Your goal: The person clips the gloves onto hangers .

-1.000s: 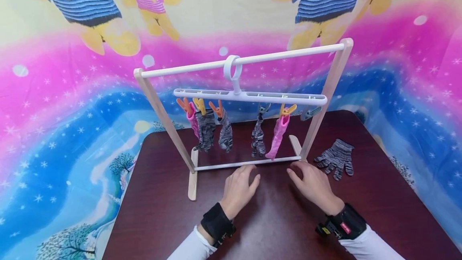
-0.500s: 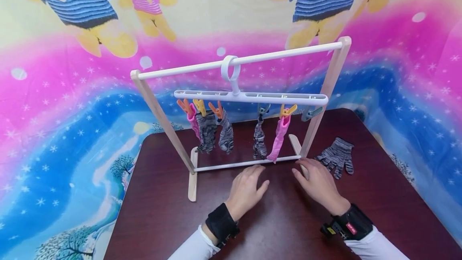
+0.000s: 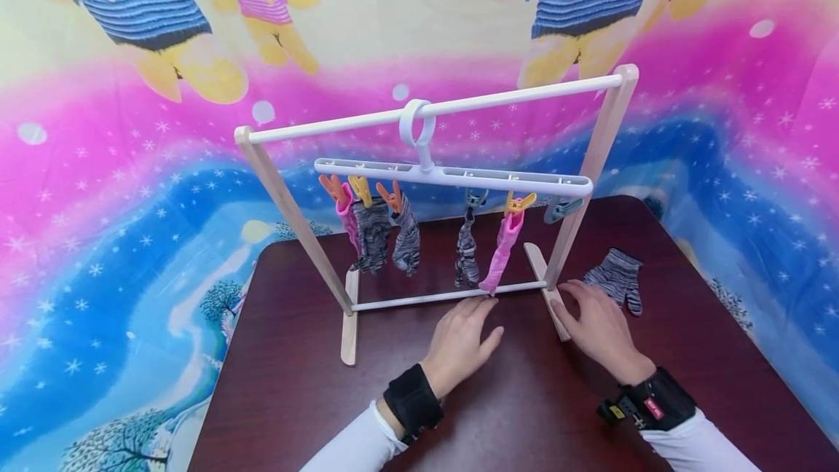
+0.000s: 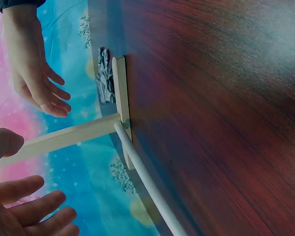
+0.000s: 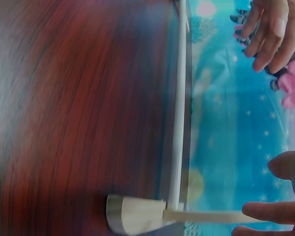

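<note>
My left hand (image 3: 462, 344) hovers with relaxed, spread fingers before the rack's lower bar, holding nothing. To the right, my right hand (image 3: 599, 326) is near the rack's right foot (image 3: 557, 315), its fingers loose and nothing gripped. Behind it, a grey-black knit glove (image 3: 616, 279) lies on the table, partly hidden by that hand. From a white hanger (image 3: 452, 175) several clothespins hold small knit pieces: a pink one (image 3: 503, 250) and a marled grey one (image 3: 465, 250) on the right half, and grey ones (image 3: 406, 242) and another pink one (image 3: 349, 228) on the left.
The hanger's ring hooks over the white top bar (image 3: 524, 99) of a wooden rack. A blue-grey clothespin (image 3: 564, 210) at the hanger's right end holds nothing. The rack stands on a dark red-brown table (image 3: 295, 399) before a printed cloth backdrop (image 3: 131, 239).
Both hands have shifted rightward. My right hand has moved past the rack's right foot and now covers part of the grey glove. The hung pieces stay on the hanger.
</note>
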A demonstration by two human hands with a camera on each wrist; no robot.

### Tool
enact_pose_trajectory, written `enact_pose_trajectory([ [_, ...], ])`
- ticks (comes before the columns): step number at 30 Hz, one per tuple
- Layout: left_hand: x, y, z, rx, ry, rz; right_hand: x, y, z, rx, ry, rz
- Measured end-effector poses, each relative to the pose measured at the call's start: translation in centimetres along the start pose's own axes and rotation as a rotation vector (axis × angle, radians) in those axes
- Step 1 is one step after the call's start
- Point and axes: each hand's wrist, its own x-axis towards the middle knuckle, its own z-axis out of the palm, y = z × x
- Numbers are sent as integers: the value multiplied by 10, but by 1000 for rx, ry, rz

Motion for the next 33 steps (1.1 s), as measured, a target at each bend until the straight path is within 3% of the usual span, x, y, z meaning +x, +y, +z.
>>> enact_pose_trajectory([
  [5, 2, 6, 2, 25, 5, 40, 1, 15, -3, -19, 28, -2],
  [17, 6, 30, 16, 121, -35, 186, 1, 42, -12, -56, -25, 87],
  [26, 2, 42, 22, 156, -68, 231, 3, 58, -17, -78, -26, 107],
  [33, -1, 50, 29, 169, -100, 250, 5, 74, -22, -98, -54, 172],
])
